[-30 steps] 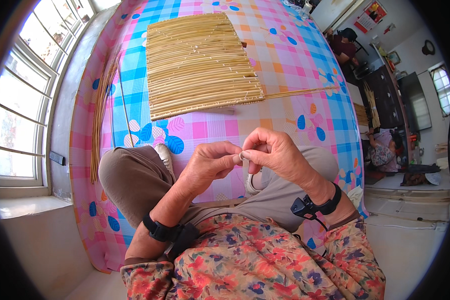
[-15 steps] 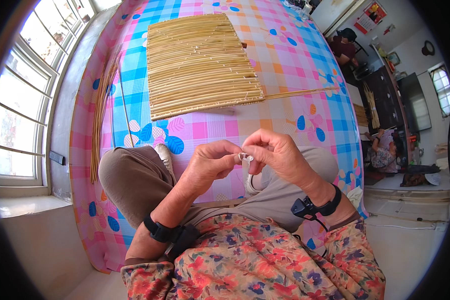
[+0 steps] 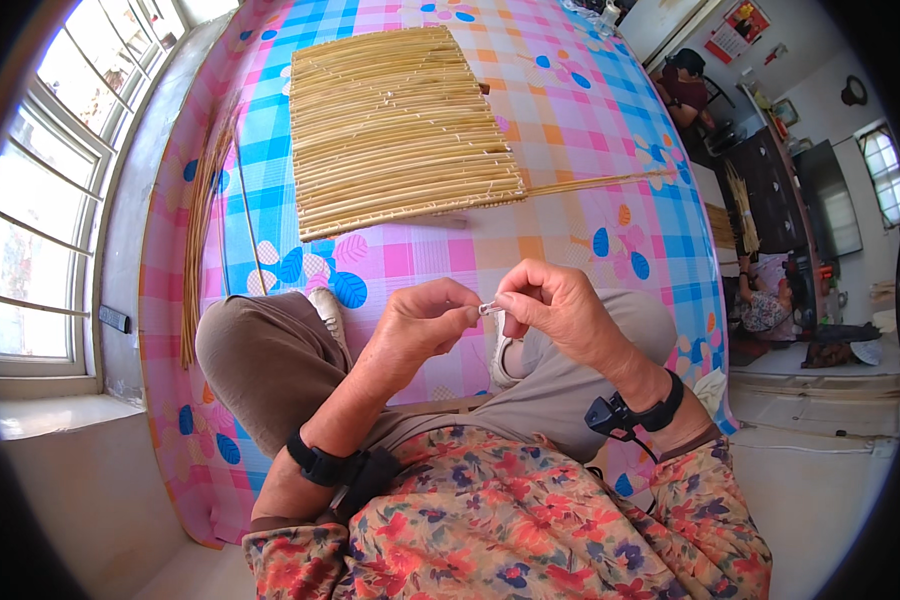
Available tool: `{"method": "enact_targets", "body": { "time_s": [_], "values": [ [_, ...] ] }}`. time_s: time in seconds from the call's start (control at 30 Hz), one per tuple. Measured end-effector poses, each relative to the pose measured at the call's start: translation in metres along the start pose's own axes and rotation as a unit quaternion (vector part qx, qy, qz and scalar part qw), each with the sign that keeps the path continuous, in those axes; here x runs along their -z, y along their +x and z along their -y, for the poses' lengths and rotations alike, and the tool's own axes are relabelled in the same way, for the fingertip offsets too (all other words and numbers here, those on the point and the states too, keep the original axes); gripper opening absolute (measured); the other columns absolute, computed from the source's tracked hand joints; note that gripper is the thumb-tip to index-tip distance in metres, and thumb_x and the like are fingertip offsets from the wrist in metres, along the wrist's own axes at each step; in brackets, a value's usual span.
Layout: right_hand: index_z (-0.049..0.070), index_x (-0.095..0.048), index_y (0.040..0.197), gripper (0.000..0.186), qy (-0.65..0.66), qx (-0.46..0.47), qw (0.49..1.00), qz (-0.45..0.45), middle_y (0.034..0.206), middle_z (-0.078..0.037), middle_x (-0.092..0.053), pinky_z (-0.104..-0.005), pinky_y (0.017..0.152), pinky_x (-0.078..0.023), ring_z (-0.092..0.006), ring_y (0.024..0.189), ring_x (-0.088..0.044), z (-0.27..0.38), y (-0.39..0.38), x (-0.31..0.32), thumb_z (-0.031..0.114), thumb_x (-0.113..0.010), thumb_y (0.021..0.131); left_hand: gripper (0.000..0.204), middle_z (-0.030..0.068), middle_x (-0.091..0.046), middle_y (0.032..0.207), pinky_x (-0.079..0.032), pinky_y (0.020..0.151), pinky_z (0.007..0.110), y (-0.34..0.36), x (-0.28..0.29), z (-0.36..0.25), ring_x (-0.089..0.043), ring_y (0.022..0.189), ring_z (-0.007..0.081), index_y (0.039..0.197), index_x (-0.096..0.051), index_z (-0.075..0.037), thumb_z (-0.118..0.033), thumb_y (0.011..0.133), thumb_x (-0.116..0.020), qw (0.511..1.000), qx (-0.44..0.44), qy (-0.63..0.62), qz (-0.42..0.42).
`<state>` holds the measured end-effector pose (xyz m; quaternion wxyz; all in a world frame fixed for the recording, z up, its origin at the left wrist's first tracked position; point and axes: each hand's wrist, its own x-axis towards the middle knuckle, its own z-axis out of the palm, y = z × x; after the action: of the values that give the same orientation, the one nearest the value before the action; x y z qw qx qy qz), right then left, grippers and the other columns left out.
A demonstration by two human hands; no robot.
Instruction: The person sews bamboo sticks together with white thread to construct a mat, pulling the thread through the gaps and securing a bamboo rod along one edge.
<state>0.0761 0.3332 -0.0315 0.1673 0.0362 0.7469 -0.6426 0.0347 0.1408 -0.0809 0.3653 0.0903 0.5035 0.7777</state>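
Small whitish loop (image 3: 488,309) is up in the air in front of our lap, between both hands; material too small to tell. Our left hand (image 3: 422,318) grips one end, thumb against index; our right hand (image 3: 550,305) pinches the other, fingers curled.

Close in: left knee (image 3: 260,345) and right knee (image 3: 638,320) flank the hands, white shoe (image 3: 507,365) sits below them. Black wristbands on both arms; cable (image 3: 638,445) hangs off the right wristband (image 3: 658,408).

Beyond the hands: stalk mat (image 3: 400,130) flat on the checked cloth (image 3: 560,235), thin stalks (image 3: 595,185) jutting from its near right corner. Long stalk bundle (image 3: 202,230) along the left edge.

Farther: black remote (image 3: 115,319) on the ledge by the barred window (image 3: 40,220). Two people off right, near a dark cabinet (image 3: 765,195).
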Motion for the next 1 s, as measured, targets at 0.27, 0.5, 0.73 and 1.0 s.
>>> {"method": "enact_targets", "body": {
  "time_s": [0.27, 0.5, 0.73, 1.0],
  "values": [
    [0.001, -0.058, 0.091, 0.013, 0.105, 0.042, 0.993, -0.012, 0.075, -0.001, -0.058, -0.0213, 0.056, -0.048, -0.0065, 0.061, -0.055, -0.011, 0.002, 0.003, 0.014, -0.056, 0.091, 0.006, -0.0037, -0.05, 0.065, -0.027, 0.044, 0.018, 0.0, -0.002, -0.004, -0.039, 0.052, 0.0026, 0.087, -0.062, -0.003, -0.007, 0.084, -0.059, 1.0, 0.022, 0.009, -0.008],
    [0.003, -0.057, 0.089, 0.014, 0.198, 0.008, 0.98, -0.019, 0.076, -0.004, -0.058, -0.0217, 0.055, -0.048, -0.0079, 0.06, -0.054, -0.012, 0.001, 0.002, 0.016, -0.055, 0.092, 0.007, 0.0006, -0.055, 0.07, -0.03, 0.043, 0.018, 0.001, -0.002, -0.002, -0.041, 0.051, 0.0039, 0.088, -0.061, 0.0, -0.006, 0.086, -0.057, 1.0, 0.022, 0.005, 0.013],
    [0.002, -0.058, 0.091, 0.015, 0.127, 0.031, 0.991, -0.033, 0.076, -0.003, -0.058, -0.0203, 0.054, -0.047, -0.0059, 0.059, -0.053, -0.007, 0.004, 0.012, 0.016, -0.057, 0.091, 0.021, -0.0015, -0.054, 0.068, -0.033, 0.045, 0.019, 0.011, -0.014, -0.012, -0.042, 0.053, 0.0044, 0.098, -0.063, -0.002, -0.02, 0.088, -0.063, 1.0, -0.002, -0.011, -0.001],
    [0.001, -0.06, 0.091, 0.017, 0.046, 0.033, 0.998, -0.033, 0.072, 0.0, -0.057, -0.0197, 0.049, -0.044, -0.0051, 0.056, -0.051, 0.009, 0.009, 0.041, 0.018, -0.06, 0.089, 0.008, -0.0048, -0.054, 0.067, -0.029, 0.044, 0.018, 0.041, -0.022, -0.015, -0.04, 0.053, 0.0021, 0.09, -0.064, -0.005, -0.013, 0.086, -0.064, 1.0, 0.002, -0.018, -0.005]
  ]
}}
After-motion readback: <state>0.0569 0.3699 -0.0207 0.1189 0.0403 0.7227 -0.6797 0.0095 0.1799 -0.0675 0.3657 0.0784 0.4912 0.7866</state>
